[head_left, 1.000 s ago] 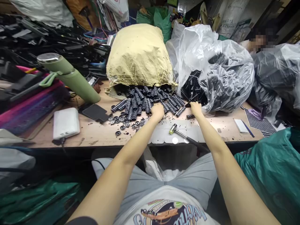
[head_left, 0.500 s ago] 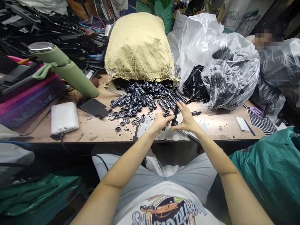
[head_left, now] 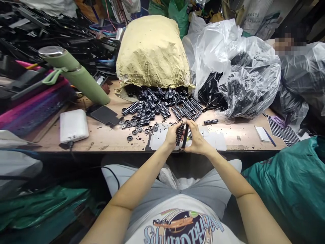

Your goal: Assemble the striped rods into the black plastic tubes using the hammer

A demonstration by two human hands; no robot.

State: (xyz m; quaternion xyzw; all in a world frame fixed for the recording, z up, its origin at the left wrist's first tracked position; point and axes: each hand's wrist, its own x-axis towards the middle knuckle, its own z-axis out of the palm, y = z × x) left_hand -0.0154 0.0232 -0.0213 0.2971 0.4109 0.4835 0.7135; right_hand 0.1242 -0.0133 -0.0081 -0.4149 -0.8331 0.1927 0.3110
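Note:
My left hand is closed around a black cylinder with rows of white marks, held nearly upright above the table's front edge. Close beside it, my right hand grips a slim black bar between thumb and fingers. The bar stands almost parallel to the cylinder; whether the two touch I cannot tell. Beyond my hands lies a heap of similar marked cylinders, spilling from a yellow sack. One single cylinder rests to the right. A white sheet lies beneath my hands.
Loose dark discs are scattered left of my hands. Farther left are a white power bank, a black flat piece and a tilted green bottle. A clear plastic bag of black parts stands right. Another person is behind it.
My right hand has closed in from spread fingers to a grip on the black bar. Both hands are nearer each other, and the cylinder now shows more fully in my left hand.

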